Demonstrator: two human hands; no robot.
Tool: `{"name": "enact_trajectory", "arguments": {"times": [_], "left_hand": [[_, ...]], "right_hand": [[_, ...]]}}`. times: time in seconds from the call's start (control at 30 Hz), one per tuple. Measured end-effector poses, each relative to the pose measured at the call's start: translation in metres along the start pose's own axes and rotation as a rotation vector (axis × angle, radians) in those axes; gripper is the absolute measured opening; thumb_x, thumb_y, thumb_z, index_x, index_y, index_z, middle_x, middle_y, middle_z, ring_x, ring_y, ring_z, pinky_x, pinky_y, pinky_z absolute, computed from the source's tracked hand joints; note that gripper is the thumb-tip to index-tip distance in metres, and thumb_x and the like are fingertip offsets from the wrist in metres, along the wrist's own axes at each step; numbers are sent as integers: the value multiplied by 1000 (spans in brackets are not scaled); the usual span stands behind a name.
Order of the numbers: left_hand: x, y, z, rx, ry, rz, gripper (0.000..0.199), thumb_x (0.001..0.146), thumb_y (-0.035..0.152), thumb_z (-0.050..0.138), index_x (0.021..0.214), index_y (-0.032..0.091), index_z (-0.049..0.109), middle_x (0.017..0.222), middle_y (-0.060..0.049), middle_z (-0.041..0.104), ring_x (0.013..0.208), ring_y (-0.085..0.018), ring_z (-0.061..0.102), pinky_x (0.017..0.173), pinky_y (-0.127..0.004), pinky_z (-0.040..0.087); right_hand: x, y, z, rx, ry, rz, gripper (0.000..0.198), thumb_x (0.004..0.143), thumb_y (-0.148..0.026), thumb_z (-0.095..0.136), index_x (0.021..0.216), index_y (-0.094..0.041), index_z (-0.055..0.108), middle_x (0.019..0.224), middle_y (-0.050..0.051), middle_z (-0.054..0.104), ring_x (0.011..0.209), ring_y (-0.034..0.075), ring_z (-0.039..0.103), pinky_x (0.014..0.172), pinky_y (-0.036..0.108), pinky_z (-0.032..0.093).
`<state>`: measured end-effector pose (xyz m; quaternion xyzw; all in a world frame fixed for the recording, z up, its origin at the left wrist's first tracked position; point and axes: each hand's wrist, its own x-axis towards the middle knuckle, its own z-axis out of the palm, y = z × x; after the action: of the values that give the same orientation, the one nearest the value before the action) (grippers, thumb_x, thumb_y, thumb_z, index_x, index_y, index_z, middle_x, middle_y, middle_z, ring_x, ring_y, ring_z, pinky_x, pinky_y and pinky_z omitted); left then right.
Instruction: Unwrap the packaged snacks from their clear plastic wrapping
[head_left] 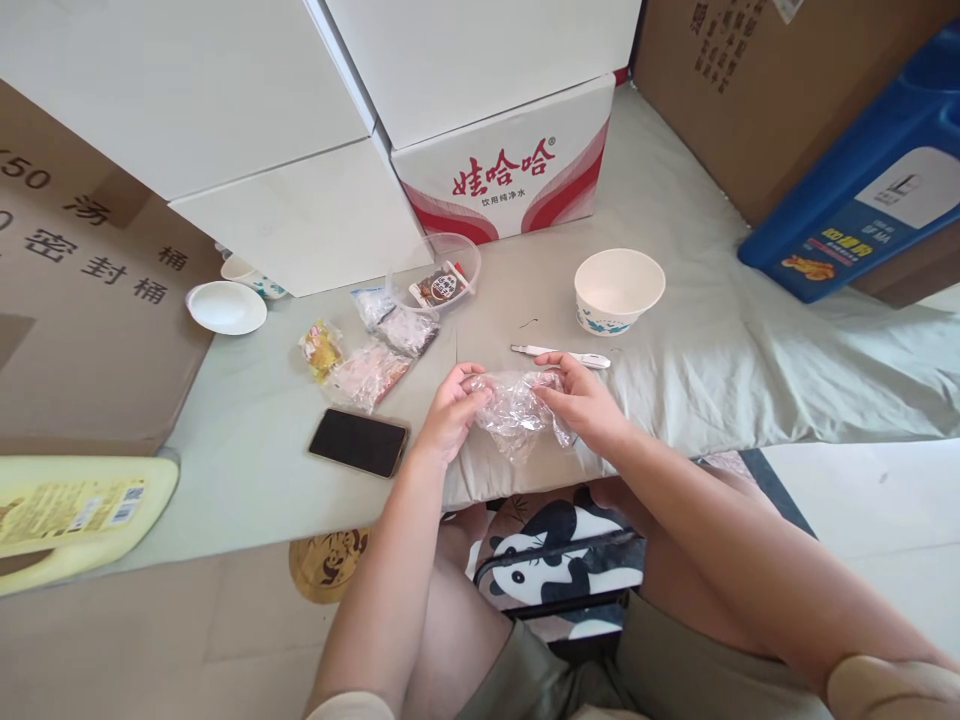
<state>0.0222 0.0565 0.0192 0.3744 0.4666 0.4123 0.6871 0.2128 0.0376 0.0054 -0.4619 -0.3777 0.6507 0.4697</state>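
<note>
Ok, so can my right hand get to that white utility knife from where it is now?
Probably yes: the white utility knife lies right by your right hand's fingers with nothing blocking it, though that hand would likely have to release the clear plastic first.

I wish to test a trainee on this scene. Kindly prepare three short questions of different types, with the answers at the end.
1. What do the left hand and right hand hold together? A) a spoon; B) crinkled clear plastic; C) a towel.
2. True or false: the phone lies nearer the left hand than the right hand.
3. Fill in: the slim white cutter lies between the right hand and the patterned white ____.

Key: 1. B; 2. True; 3. bowl.
</note>
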Motion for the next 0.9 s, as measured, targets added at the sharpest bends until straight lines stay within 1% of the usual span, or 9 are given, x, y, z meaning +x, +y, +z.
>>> {"name": "enact_trajectory", "arguments": {"times": [0.2, 0.4, 0.47, 0.53, 0.63, 0.7, 0.8, 0.87, 0.9], "left_hand": [[-1, -3, 0, 76, -51, -31, 43, 63, 32, 83, 93, 19, 56, 77, 2, 64, 68, -11, 61, 65, -22, 44], [0, -5, 3, 47, -24, 4, 44, 61, 31, 85, 92, 19, 56, 78, 2, 66, 69, -11, 62, 66, -22, 45], [0, -5, 4, 18, 12, 36, 44, 60, 31, 86, 90, 19, 56, 74, 3, 65, 66, -10, 61, 64, -21, 45], [1, -4, 5, -33, 50, 60, 43, 59, 32, 86, 86, 19, 57, 71, 4, 63, 63, -9, 59, 62, -21, 44], [0, -2, 3, -104, 31, 13, 41, 60, 34, 87, 87, 18, 60, 75, 2, 66, 68, -11, 62, 65, -22, 47], [0, -2, 1, -82, -36, -68, 42, 60, 33, 87, 91, 16, 64, 83, -2, 70, 74, -14, 65, 71, -26, 50], [-1, -3, -1, -21, -56, -120, 38, 58, 28, 88, 88, 13, 68, 85, -5, 72, 77, -14, 66, 74, -26, 51], [0, -5, -1, -18, -7, -95, 33, 59, 27, 86, 84, 14, 68, 82, -3, 71, 76, -13, 65, 72, -24, 50], [1, -5, 0, -28, 17, -78, 32, 59, 26, 85, 82, 14, 68, 80, -2, 70, 74, -13, 65, 71, -24, 50]], "right_hand": [[-2, -3, 2, -12, 26, -10, 46, 67, -37, 72, 104, -22, 50, 67, -8, 52, 56, 9, 45, 55, 24, 35], [-3, -4, 2, -11, 20, -18, 49, 67, -39, 73, 107, -23, 50, 70, -7, 55, 58, 10, 48, 56, 25, 37], [-3, -3, 1, -66, -9, -12, 41, 68, -40, 72, 99, -22, 52, 70, -5, 56, 59, 11, 49, 57, 26, 39], [-2, -2, 0, -171, -15, -26, 30, 70, -41, 70, 85, -21, 54, 67, -4, 55, 58, 11, 48, 57, 27, 38], [-2, -1, 1, -286, 36, -86, 26, 70, -41, 70, 76, -21, 54, 63, -4, 52, 57, 11, 45, 56, 27, 36], [-1, -1, 2, -203, 85, -95, 30, 69, -42, 72, 87, -22, 56, 66, -4, 53, 59, 12, 48, 59, 28, 39], [-1, -2, 3, 97, 124, -52, 47, 69, -45, 74, 107, -28, 53, 81, -3, 62, 71, 15, 58, 70, 31, 46], [-1, -2, 3, 185, 45, -18, 47, 68, -45, 75, 106, -27, 56, 89, 0, 65, 81, 17, 62, 78, 33, 48], [-1, -2, 3, 155, -18, -4, 43, 68, -45, 75, 101, -24, 59, 89, 1, 66, 81, 18, 62, 78, 33, 48]]}}
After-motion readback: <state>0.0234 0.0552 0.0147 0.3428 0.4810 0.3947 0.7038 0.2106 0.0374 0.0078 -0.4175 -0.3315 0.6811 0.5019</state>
